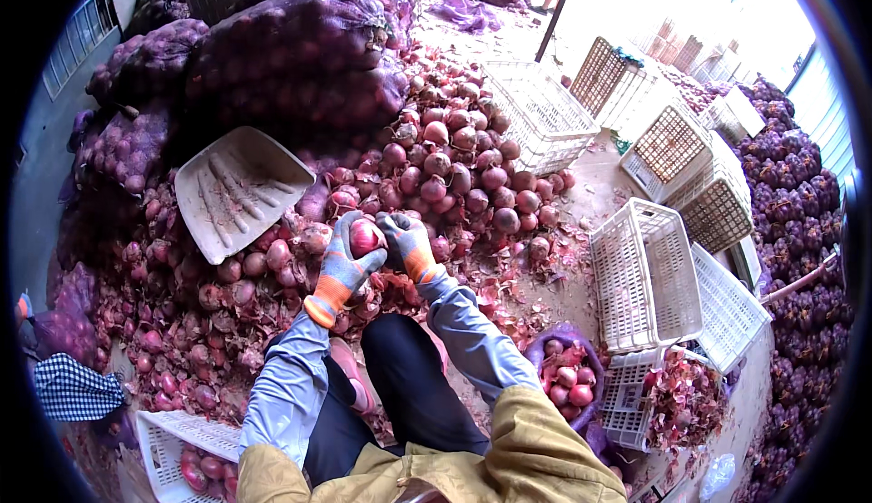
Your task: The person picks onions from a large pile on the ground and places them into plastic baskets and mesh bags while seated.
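In my left hand (341,267), gloved in grey and orange, a red onion (365,237) is gripped, its shiny side facing up. Beside it, my right hand (409,244), in a matching glove, has its fingers curled together close against the onion's right side. Whatever those fingertips pinch, if anything, is hidden. Both hands are above a large heap of red onions (436,162), with loose dry onion skins (490,294) strewn around my feet.
A white plastic scoop (243,196) lies on the heap at left. Stuffed purple mesh sacks (286,49) tower behind it. White crates (636,276) stand at right. An onion-filled purple mesh bag (569,380) sits near my right knee; another crate (168,439) holds onions at lower left.
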Motion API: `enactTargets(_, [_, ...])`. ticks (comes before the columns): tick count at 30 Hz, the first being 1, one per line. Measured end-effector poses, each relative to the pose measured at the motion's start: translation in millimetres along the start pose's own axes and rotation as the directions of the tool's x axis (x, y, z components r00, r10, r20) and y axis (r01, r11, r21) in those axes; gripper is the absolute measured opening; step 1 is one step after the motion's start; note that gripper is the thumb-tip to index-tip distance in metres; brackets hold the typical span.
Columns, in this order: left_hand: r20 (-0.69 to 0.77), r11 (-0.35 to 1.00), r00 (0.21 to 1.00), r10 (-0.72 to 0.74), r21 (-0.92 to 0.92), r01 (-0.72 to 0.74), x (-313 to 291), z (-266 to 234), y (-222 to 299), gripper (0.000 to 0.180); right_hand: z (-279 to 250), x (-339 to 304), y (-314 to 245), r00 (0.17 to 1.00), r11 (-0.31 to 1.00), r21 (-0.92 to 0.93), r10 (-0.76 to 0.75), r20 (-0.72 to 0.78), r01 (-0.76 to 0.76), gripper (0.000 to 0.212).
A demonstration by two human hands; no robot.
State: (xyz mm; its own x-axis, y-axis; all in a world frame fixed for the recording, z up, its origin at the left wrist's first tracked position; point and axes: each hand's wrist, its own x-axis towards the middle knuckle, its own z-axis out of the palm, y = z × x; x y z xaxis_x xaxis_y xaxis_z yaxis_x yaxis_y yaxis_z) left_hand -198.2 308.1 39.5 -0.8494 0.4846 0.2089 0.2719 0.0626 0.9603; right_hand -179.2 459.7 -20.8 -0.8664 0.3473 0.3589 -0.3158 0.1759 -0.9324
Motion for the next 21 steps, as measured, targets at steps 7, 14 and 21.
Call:
enactTargets(7, [0.119,0.809,0.992,-0.046,0.587,-0.033,-10.6,-8.1,9.8,0.091,5.3,-17.7,-41.2,0.944,0.952,0.112,0.259,0.203,-0.285,0.045])
enactTargets(14, [0.066,0.996,0.998,-0.007,0.084,0.001,-7.8,-12.5,12.9,0.085,-6.1,-3.6,-27.0,0.994,0.919,-0.384,0.061,-0.090,-0.091,0.023])
enactTargets(21, [0.343,0.476,0.930,-0.130,-0.801,0.362,-13.2,-65.6,23.1,0.058,-39.8,-17.8,-82.0,0.986,0.990,-0.144,-0.019,-0.167,-0.005,0.018])
